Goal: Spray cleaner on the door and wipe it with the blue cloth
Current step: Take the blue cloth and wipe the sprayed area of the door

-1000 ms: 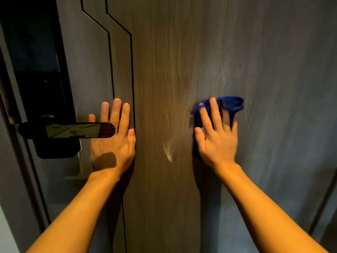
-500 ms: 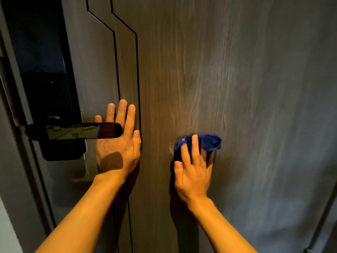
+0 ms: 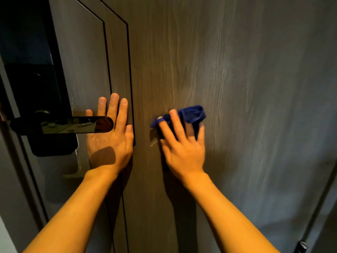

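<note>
Your right hand [image 3: 182,143] presses the bunched blue cloth [image 3: 193,115] against the door [image 3: 246,88], fingers clamped over it; your left hand [image 3: 109,136] lies open and flat beside the handle [image 3: 62,125]. Loosen that bunched grip and the cloth could slip, leaving streaks.

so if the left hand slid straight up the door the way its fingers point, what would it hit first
Probably nothing soon: the left hand lies flat on the door, fingers up, beside the black handle. Above them is bare panel between the grooves, up to the frame's top edge.
</note>
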